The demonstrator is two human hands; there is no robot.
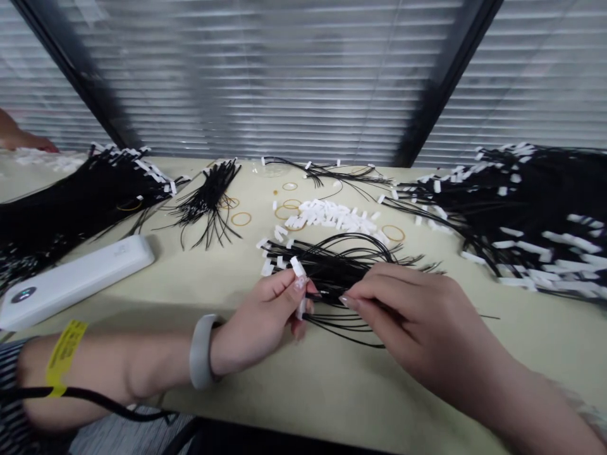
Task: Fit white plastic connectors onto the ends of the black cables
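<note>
Between thumb and forefinger, my left hand pinches a small white plastic connector. Another white connector with several black wires trailing right sits lower, at the same fingers. My right hand is closed in a pinch just right of the left fingertips; it seems to grip a thin black wire, though the wire's end is hard to make out. Behind both hands lies a bundle of black wires with white connectors at its left end. Farther back is a pile of loose white connectors.
Large wire bundles lie at left and right, with a smaller bundle between. Rubber bands are scattered about. A white power bank rests at left. Another person's hand is at far left, near window blinds.
</note>
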